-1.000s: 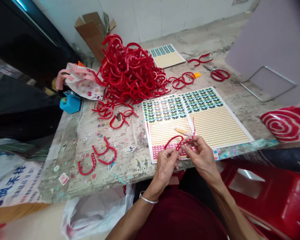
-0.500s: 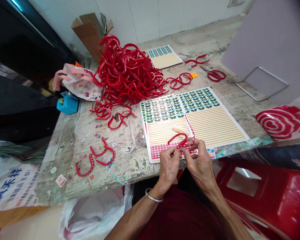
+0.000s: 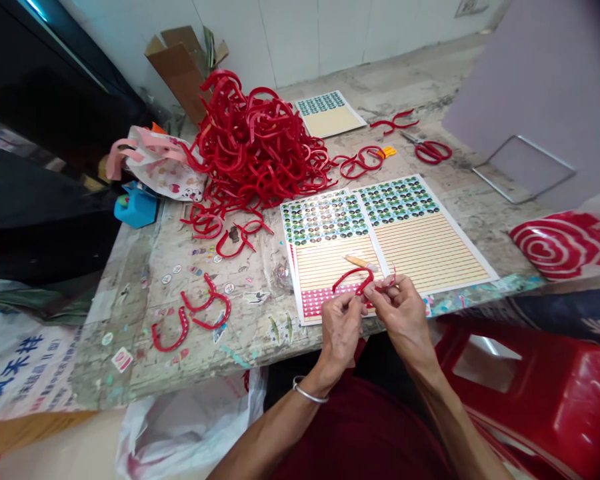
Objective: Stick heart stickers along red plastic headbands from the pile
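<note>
A curved red band [image 3: 353, 272] is pinched by my left hand [image 3: 341, 328] above the lower edge of a printed sticker sheet [image 3: 330, 257]. Close beside it, my right hand [image 3: 403, 319] has its fingers closed on the same band, and a thin patterned strip [image 3: 393, 272] sticks up by its fingertips. A wooden-handled pointed tool [image 3: 360, 262] lies on the sheet just beyond my fingers. A second sheet [image 3: 430, 250] with green pictures and yellow lined rows lies to the right. My fingers partly hide the band.
Behind lies a big heap of red bands [image 3: 260, 147]. Three loose bands, including one [image 3: 173, 333], rest at the left. Red-handled scissors [image 3: 433, 151], a blue container [image 3: 136, 208] and a metal stand [image 3: 525, 170] are on the table [image 3: 145, 287]. A red stool [image 3: 540, 387] stands at right.
My right hand has turned and shifted slightly right. The thin strip, which stretched up over the sheets before, now shows only a short end by my fingertips.
</note>
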{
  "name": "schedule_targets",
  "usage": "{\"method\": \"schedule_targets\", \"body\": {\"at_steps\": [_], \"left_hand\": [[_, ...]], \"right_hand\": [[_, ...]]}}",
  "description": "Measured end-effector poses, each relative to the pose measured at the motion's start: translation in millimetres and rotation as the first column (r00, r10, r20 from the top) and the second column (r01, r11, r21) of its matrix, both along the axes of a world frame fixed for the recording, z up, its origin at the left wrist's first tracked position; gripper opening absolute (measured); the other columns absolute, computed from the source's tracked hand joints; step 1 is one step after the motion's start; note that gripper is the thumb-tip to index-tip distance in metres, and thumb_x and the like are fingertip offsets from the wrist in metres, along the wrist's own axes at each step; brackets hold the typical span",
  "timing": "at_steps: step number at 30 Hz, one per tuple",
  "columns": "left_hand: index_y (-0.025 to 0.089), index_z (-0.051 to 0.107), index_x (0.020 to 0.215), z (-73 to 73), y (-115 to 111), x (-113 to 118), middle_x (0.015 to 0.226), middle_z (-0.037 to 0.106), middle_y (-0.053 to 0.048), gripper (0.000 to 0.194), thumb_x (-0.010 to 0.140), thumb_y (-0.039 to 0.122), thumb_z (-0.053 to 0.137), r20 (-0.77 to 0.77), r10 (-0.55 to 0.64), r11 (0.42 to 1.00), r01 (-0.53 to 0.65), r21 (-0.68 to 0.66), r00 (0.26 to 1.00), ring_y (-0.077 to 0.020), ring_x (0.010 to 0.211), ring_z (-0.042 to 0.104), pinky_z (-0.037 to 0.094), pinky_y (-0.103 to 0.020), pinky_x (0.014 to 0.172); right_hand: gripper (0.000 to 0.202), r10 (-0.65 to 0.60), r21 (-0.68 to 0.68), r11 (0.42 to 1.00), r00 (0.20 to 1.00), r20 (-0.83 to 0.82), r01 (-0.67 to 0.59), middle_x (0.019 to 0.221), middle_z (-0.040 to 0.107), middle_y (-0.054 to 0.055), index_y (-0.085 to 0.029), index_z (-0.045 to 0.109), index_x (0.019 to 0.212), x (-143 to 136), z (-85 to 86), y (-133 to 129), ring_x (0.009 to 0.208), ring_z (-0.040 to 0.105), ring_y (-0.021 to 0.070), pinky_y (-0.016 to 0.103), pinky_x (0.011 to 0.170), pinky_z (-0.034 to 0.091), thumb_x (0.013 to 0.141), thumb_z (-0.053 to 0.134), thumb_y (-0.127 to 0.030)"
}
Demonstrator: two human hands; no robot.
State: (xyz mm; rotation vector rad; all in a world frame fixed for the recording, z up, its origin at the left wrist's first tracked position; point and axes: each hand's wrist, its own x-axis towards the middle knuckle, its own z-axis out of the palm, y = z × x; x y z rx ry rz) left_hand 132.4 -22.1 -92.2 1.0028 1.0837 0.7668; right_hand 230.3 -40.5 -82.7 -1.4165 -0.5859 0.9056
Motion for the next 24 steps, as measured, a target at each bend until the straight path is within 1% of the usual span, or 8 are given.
{"method": "schedule_targets", "body": {"at_steps": [4,10,13,16,18,20,22,24], "left_hand": [[0.016,0.054,0.060,-1.3,0,3,0.046,0.041,0.005,0.034,0.081,0.043,0.053,-0.002,0.024,1.000,-0.024,0.017,1.000,-0.0069,0.040,0.034,0.026,-0.021,0.039],[0.016,0.053,0.059,0.0,0,5,0.044,0.040,0.005,0.035,0.081,0.043,0.053,-0.011,0.054,0.998,-0.054,0.021,0.998,-0.0069,0.038,0.034,0.027,-0.021,0.039],[0.016,0.054,0.058,0.4,0,6,0.044,0.041,0.005,0.035,0.080,0.044,0.054,-0.018,0.070,0.997,-0.070,0.027,0.997,-0.0068,0.038,0.034,0.028,-0.021,0.039],[0.016,0.054,0.058,-1.2,0,6,0.044,0.040,0.005,0.036,0.080,0.045,0.054,-0.026,0.077,0.997,-0.076,0.027,0.997,-0.0069,0.039,0.034,0.027,-0.021,0.040],[0.016,0.054,0.059,-2.4,0,5,0.044,0.040,0.005,0.036,0.079,0.045,0.054,-0.027,0.068,0.998,-0.068,0.019,0.997,-0.0071,0.040,0.034,0.027,-0.021,0.041],[0.016,0.054,0.060,-2.6,1,4,0.045,0.041,0.005,0.035,0.079,0.044,0.054,-0.019,0.049,0.999,-0.049,0.007,0.999,-0.0071,0.041,0.035,0.027,-0.021,0.041],[0.015,0.054,0.061,-1.3,1,3,0.047,0.043,0.004,0.034,0.079,0.044,0.054,0.000,0.031,1.000,-0.031,-0.001,1.000,-0.0071,0.041,0.035,0.027,-0.021,0.042],[0.015,0.054,0.060,1.4,1,2,0.048,0.042,0.004,0.035,0.079,0.045,0.054,0.026,0.024,1.000,-0.024,-0.004,0.999,-0.0070,0.043,0.036,0.028,-0.021,0.043]], "right_hand": [[0.042,-0.012,-0.035,0.999,0.999,-0.042,0.010,0.062,0.053,-0.007,-0.022,0.042,0.079,-1,6.0,3,0.044,0.042,0.0056,0.018,0.039,0.031,0.059,0.077,-0.035],[0.044,-0.034,-0.054,0.998,0.997,-0.072,0.030,0.055,0.053,-0.008,-0.022,0.042,0.076,-1,8.5,6,0.041,0.043,0.0057,0.018,0.038,0.033,0.056,0.079,-0.036],[0.045,-0.034,-0.063,0.998,0.996,-0.080,0.029,0.055,0.055,-0.007,-0.022,0.041,0.077,-1,7.3,7,0.041,0.047,0.0075,0.019,0.039,0.035,0.056,0.078,-0.038],[0.040,-0.037,-0.052,0.998,0.998,-0.040,0.035,0.059,0.056,-0.006,-0.023,0.040,0.079,-3,4.9,7,0.046,0.050,0.0098,0.021,0.042,0.039,0.061,0.075,-0.036],[0.035,-0.055,-0.039,0.998,0.998,0.043,0.057,0.064,0.056,-0.004,-0.023,0.041,0.080,-5,3.3,6,0.051,0.053,0.0112,0.022,0.046,0.042,0.065,0.072,-0.033],[0.030,-0.076,-0.045,0.995,0.980,0.184,0.085,0.069,0.057,-0.002,-0.023,0.043,0.082,-7,2.4,4,0.056,0.054,0.0123,0.023,0.049,0.044,0.069,0.069,-0.030],[0.025,-0.081,-0.069,0.991,0.934,0.347,0.112,0.075,0.058,0.000,-0.023,0.045,0.085,-9,2.8,2,0.060,0.055,0.0135,0.025,0.051,0.045,0.072,0.066,-0.029],[0.023,-0.074,-0.089,0.987,0.864,0.498,0.135,0.082,0.060,0.003,-0.022,0.046,0.090,-11,4.1,1,0.066,0.057,0.0159,0.027,0.056,0.046,0.076,0.063,-0.029]]}}
